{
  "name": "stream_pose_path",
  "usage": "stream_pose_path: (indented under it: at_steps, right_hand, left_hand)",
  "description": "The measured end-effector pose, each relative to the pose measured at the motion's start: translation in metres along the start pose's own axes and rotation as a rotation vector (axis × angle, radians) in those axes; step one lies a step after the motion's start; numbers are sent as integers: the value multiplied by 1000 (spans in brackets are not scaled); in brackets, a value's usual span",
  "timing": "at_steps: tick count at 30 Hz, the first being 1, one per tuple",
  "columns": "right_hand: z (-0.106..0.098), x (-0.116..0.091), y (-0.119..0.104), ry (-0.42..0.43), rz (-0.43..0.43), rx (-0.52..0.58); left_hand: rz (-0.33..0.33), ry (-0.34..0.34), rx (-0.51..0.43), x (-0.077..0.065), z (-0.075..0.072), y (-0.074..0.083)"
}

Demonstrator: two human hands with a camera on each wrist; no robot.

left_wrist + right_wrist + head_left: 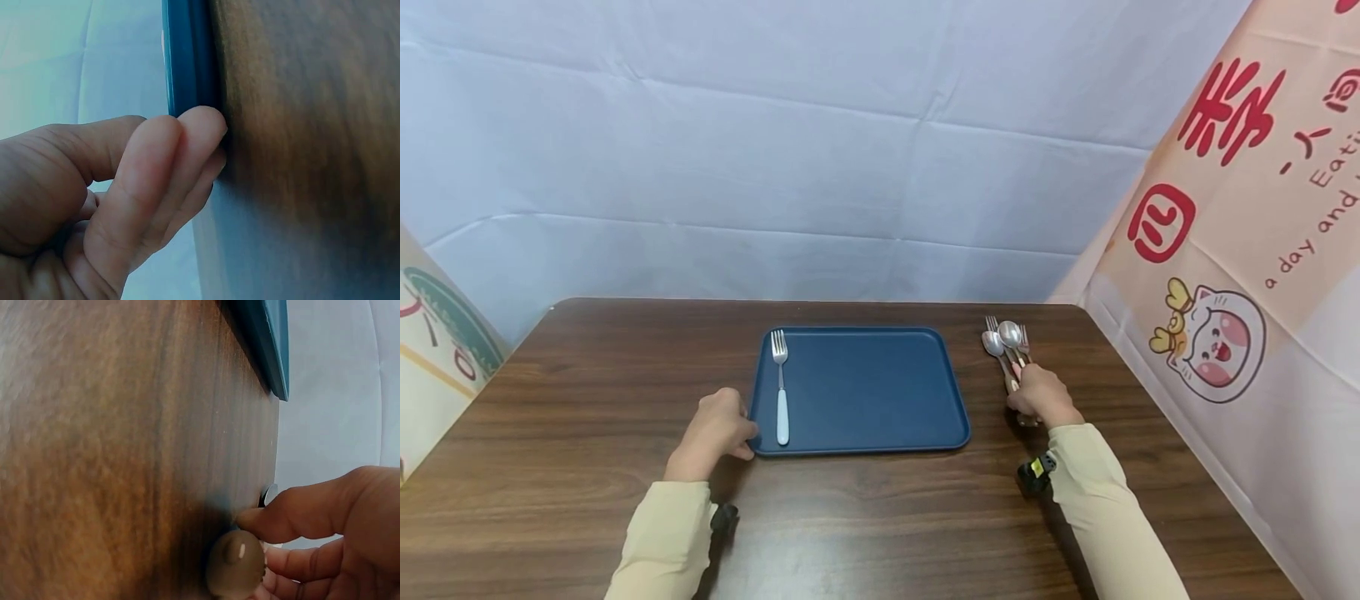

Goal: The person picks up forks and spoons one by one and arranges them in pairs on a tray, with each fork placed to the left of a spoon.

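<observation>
A dark blue tray [872, 392] lies on the wooden table, with a fork [782, 400] with a pale blue handle along its left side. At the tray's near left corner, my left hand [718, 429] pinches the rim; the left wrist view has its fingertips [203, 122] against the tray's edge [190, 56]. Right of the tray, my right hand [1041, 396] holds a spoon [993, 343] by its beige handle [234, 565]. Another spoon [1011, 334] and forks [1024, 335] lie bunched beside it, their handles partly under the hand. I cannot tell how many handles the fingers grip.
The brown table [865, 525] reaches from the tray to the near side. White cloth [760, 150] hangs behind its far edge, and a printed cloth [1247, 208] with a cartoon cat hangs at the right. Another printed cloth [437, 358] shows at the left.
</observation>
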State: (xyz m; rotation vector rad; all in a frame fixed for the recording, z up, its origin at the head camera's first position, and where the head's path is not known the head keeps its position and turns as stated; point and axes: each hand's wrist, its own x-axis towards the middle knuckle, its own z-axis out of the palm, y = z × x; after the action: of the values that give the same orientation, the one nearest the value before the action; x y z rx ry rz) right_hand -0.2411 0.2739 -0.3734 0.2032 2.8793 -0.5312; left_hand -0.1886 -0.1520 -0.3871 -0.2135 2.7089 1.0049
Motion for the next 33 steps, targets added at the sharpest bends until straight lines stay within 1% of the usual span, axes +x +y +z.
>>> stream_pose_path:
  at_steps: [5,9,13,19,27,33]
  right_hand:
    - [-1,0,0,14,-15,-31]
    - [-3,0,-2,22,-14,-9]
    - [-5,-1,-5,27,-11,13]
    - [-6,-3,-7,30,-6,5]
    - [-5,-3,-6,44,-14,-19]
    - [-6,-4,-8,48,-23,4]
  left_hand:
    - [12,7,-11,0,1,-1]
    - [10,13,-13,0,1,-1]
    - [-5,13,-15,1,1,0]
    - [-9,15,-26,3,2,1]
    - [-14,9,1,3,1,3]
    - [-22,3,11,3,1,4]
